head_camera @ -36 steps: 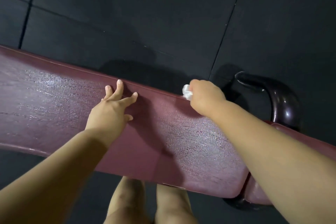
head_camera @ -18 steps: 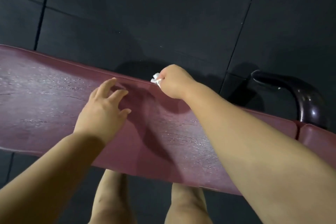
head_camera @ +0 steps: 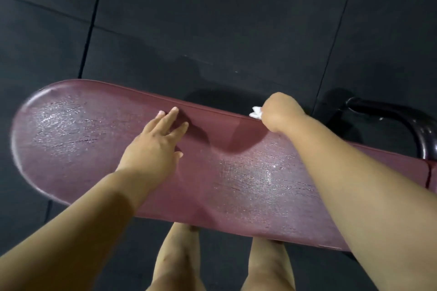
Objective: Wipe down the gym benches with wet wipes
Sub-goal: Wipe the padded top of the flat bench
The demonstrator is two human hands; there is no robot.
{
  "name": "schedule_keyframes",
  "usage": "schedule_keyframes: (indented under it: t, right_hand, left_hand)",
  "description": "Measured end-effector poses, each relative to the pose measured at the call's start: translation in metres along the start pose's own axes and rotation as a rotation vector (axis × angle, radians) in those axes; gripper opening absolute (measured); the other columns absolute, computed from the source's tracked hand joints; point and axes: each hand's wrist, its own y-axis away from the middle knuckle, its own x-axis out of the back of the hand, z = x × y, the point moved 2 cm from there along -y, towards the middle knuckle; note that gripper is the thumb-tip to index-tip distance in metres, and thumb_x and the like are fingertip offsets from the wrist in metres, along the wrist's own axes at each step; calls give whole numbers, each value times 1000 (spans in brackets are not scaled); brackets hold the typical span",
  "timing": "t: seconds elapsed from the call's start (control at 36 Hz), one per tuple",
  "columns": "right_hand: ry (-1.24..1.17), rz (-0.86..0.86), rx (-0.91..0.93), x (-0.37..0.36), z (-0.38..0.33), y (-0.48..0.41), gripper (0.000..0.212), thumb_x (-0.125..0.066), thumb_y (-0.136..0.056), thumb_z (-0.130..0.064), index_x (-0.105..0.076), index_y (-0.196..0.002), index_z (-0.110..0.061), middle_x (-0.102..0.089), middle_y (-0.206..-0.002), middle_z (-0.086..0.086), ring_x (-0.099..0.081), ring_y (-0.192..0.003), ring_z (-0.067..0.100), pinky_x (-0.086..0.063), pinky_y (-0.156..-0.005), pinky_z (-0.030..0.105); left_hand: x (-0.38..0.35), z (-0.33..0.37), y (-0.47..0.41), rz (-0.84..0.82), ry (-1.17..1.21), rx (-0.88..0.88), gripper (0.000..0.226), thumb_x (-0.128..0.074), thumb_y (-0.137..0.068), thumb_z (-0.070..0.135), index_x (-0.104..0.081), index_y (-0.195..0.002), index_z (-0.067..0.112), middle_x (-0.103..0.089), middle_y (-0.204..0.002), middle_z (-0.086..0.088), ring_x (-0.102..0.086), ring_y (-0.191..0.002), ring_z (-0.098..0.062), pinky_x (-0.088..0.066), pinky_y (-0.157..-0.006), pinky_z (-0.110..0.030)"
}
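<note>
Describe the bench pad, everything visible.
The bench pad is long and maroon with a rounded left end, looks like vinyl, piped edge, surface cracked and glistening wet in patches. It lies flat over dark floor tiles. A seam at right separates a second pad section. The left hand rests flat on top; the right hand holds a white wipe at the far edge.

Single head view looks steeply down, close over the bench [head_camera: 94,139] and floor [head_camera: 212,19].

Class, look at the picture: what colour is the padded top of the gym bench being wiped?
Dark maroon bench pad, glistening wet in patches; head view.
</note>
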Motion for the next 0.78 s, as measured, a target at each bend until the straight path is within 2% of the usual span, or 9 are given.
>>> schedule_keyframes:
  t: [0.11,0.25,0.31,0.36,0.5,0.56,0.64,0.72,0.78]
  right_hand:
    - [-68,-86,248,-1,-86,16,31,-44,-99,-24,-61,-123,-14,-61,-122,9,-56,-114,29,-44,-89,29]
    - [-30,17,401,-18,-146,19,26,-48,-97,-25,-69,-100,-12,-65,-100,7,-60,-94,27,-37,-67,25]
    - [-12,17,398,-20,-143,16,25,-48,-95,-25,-66,-79,-19,-59,-84,4,-54,-83,27,-33,-58,24]
    - [38,30,346,-19,-128,14,36,-47,-95,-29,-46,-59,-23,-47,-67,0,-50,-75,27,-28,-50,26]
    - [200,16,130,-13,-82,5,43,-45,-96,-38,-42,-58,-16,-51,-67,4,-48,-63,25,-39,-65,29]
    - [250,-13,100,-10,-81,6,42,-45,-96,-37,-45,-61,-14,-50,-71,5,-48,-68,26,-38,-67,28]
    - [268,8,168,-8,-104,12,11,-50,-89,-13,-60,-82,-13,-58,-80,7,-57,-77,31,-44,-67,29]
    - [211,13,290,-14,-143,14,37,-46,-82,1,-65,-109,-17,-64,-105,8,-61,-91,32,-53,-78,34]
    - [204,0,373,-18,-170,11,37,-48,-86,-1,-65,-114,-17,-64,-113,8,-61,-98,31,-53,-84,34]
  left_hand:
    - [5,-23,5,12,-15,-23,61,-53,-92,35,-27,-147,31,8,-157,15,6,-144,-9,-26,-114,-38]
    - [16,-65,17,108,17,117,64,-55,-91,37,-26,-147,27,6,-158,6,7,-144,-18,-26,-114,-42]
    - [20,-82,23,121,21,182,67,-55,-91,36,-22,-148,29,10,-157,4,8,-144,-20,-27,-112,-44]
    - [21,-94,26,125,27,201,69,-56,-91,34,-19,-148,33,11,-157,4,8,-144,-21,-30,-110,-46]
    - [14,-98,23,133,50,179,69,-57,-91,24,-19,-148,34,12,-158,3,6,-145,-24,-19,-114,-38]
    - [11,-96,21,146,72,170,68,-58,-90,18,-22,-148,30,10,-158,0,4,-144,-27,-16,-116,-41]
    - [10,-98,18,162,98,156,68,-59,-89,13,-27,-147,27,6,-158,-2,2,-144,-29,-16,-116,-46]
    - [10,-102,16,149,88,144,68,-58,-90,16,-24,-147,28,8,-158,-2,4,-144,-28,-12,-117,-44]
    - [10,-104,15,135,90,141,68,-57,-91,19,-21,-148,31,11,-158,-1,5,-145,-27,-12,-118,-42]
